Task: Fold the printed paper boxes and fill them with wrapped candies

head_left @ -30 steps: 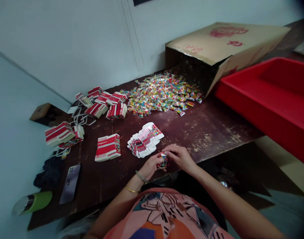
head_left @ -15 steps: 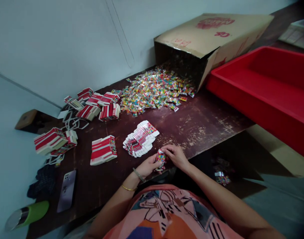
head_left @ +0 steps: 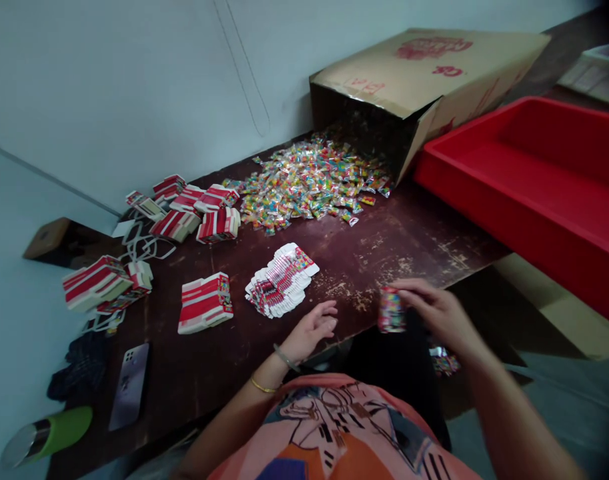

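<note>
My right hand [head_left: 437,313] pinches a small colourful printed candy box [head_left: 391,309] by its side, over the table's front edge; the box is blurred by motion. My left hand [head_left: 312,331] is empty, its fingers apart and slightly curled, near the table edge. Just beyond it lies a fanned stack of flat white and red cartons [head_left: 279,283]. Further left rests a neat stack of red and white flat cartons [head_left: 205,303]. A large heap of small wrapped candies [head_left: 309,183] spreads behind them.
An open cardboard box [head_left: 429,73] lies on its side behind the heap. At right stands a red tray [head_left: 524,173]. More carton bundles [head_left: 172,223], a phone [head_left: 129,387] and a green bottle [head_left: 67,430] are at left. Colourful packs [head_left: 443,361] lie below the table.
The candy box has gone from between both hands into my right hand alone, which has moved right. My left hand has let go and its fingers have spread.
</note>
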### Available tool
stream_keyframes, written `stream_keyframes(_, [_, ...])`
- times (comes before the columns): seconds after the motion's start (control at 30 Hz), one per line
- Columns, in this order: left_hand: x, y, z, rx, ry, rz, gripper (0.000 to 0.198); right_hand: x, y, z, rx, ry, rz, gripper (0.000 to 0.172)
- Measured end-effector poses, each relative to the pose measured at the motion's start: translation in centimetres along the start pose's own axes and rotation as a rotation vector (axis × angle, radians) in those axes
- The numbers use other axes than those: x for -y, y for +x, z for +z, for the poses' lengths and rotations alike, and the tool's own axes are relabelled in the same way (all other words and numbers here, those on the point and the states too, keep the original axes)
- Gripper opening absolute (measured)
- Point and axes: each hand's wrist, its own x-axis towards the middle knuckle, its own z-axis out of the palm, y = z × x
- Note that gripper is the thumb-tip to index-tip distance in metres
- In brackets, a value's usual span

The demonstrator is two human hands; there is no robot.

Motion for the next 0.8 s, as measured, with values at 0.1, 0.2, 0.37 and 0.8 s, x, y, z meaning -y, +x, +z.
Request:
stream_keyframes(0.1, [-0.1, -0.1, -2.1, -0.157, 0.005, -0.003, 0.044, -0.7, 1.2, -3.5, 0.064, -0.244, -0.049, 0.024])
stream_keyframes(0.2, [0.4, -0.1, -3.0, -0.231, -0.050, -0.037, 0.043, -0.7, 4.8, 1.3, 0.161, -0.282, -0.219, 0.026])
stream_keyframes(0.37, [0.6, -0.8, -2.3, -0.121, -0.063, -0.113, 0.041, 0.0, 13.7, 12.4, 0.348, -0.303, -0.535, 0.041])
stream_keyframes(0.8, [-0.4, 0.1, -1.7, -0.240, -0.231, -0.105, 0.046, 2.2, -0.5, 13.4, 0.197, -0.210, -0.600, 0.031])
